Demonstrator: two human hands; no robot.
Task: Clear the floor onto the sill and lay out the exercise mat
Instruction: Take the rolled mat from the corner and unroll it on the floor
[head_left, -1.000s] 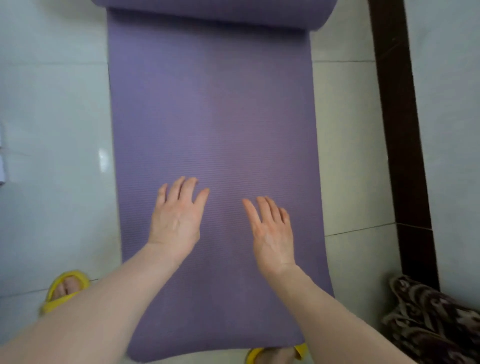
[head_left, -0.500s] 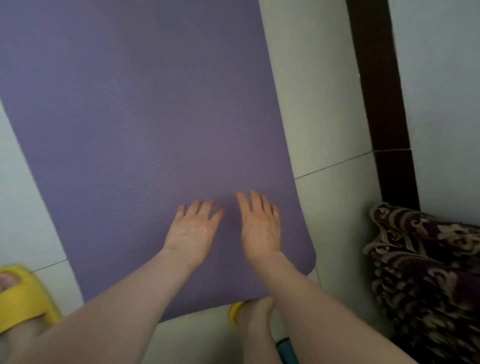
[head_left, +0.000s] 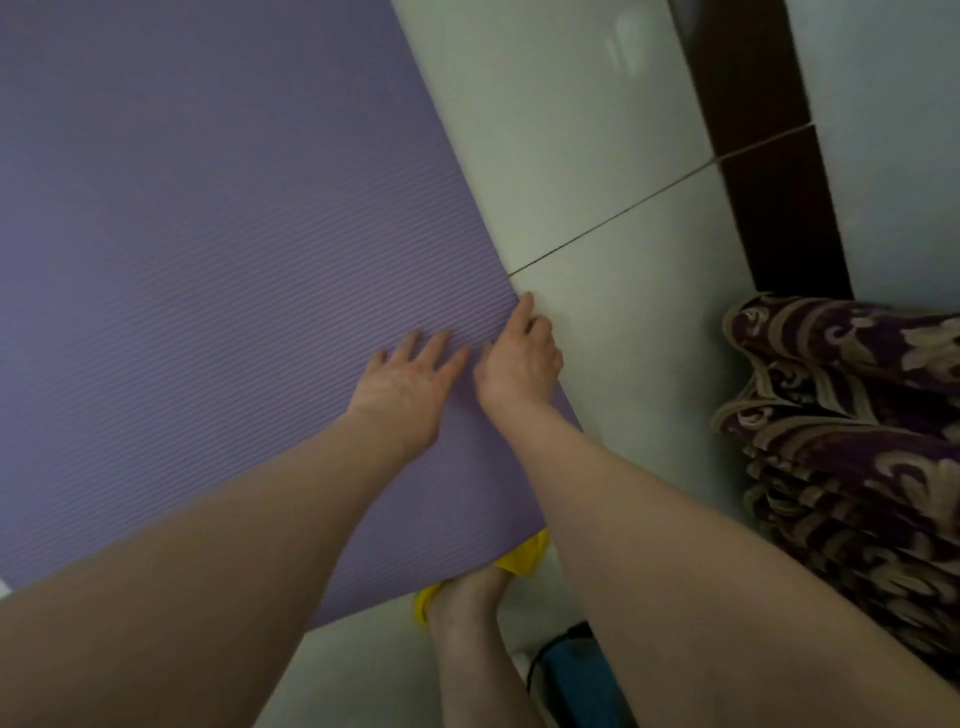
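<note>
The purple ribbed exercise mat (head_left: 218, 249) lies unrolled on the pale tiled floor and fills the left of the view. My left hand (head_left: 408, 387) rests flat on the mat near its right edge, fingers spread. My right hand (head_left: 522, 358) sits at that right edge, its fingers curled over the border of the mat and the thumb on top. The two hands are almost touching. The mat's far end is out of frame.
A purple and beige patterned curtain (head_left: 852, 441) bunches on the floor at the right, below a dark brown baseboard (head_left: 763, 156). My foot in a yellow slipper (head_left: 524, 558) stands at the mat's near corner. A blue object (head_left: 571, 670) lies by my leg.
My view swung to the right and closer to the mat's right edge. Both hands slid right across the mat, and the right hand went from flat to curled over the mat's edge.
</note>
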